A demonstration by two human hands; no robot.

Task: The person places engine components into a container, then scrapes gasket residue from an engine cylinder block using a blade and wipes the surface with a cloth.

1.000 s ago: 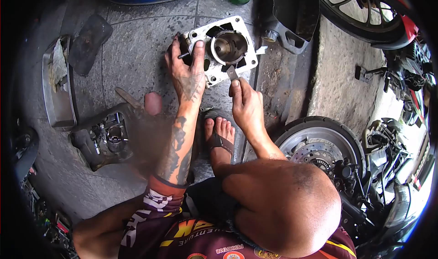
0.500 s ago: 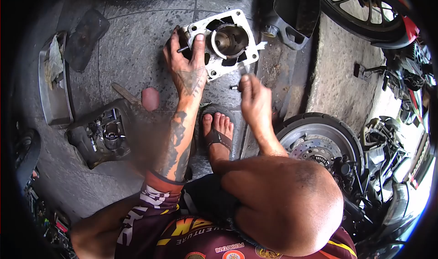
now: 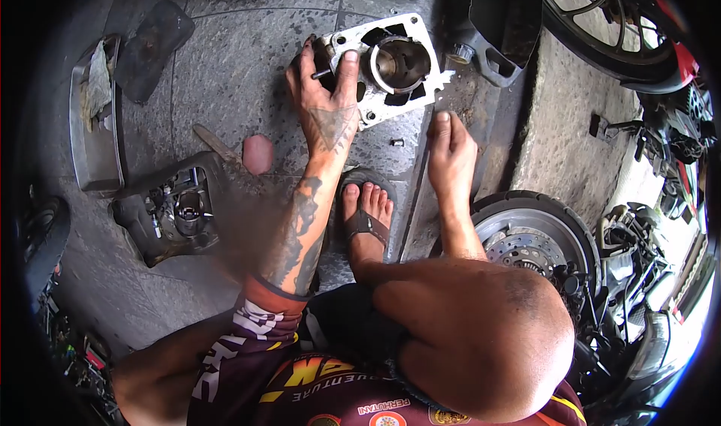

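An engine cylinder block (image 3: 384, 115) with a pale flat face and a round bore stands tilted on the floor in front of me. My left hand (image 3: 327, 99) is closed around its left side, thumb on the flange and fingers at the outer edge by a small stud. Just below the block's right corner is my right hand (image 3: 453, 148), apart from it and closed in a pinch. What lies between its fingers is hidden. White scraps (image 3: 443, 81) stick out at the block's right edge. A small metal pin (image 3: 396, 142) lies on the floor between my hands.
At left stand a metal tray (image 3: 119, 152) with a rag and a dark container (image 3: 135, 231) of parts. A pink block (image 3: 257, 154) lies near my left forearm. A dark plastic jug (image 3: 492, 62) is at upper right. A wheel (image 3: 526, 201) lies beside my knee.
My right hand has moved right and away from the block's lower edge, where a blurred grey metal piece showed at its fingertips. My left hand keeps its hold. The whole view has shifted slightly.
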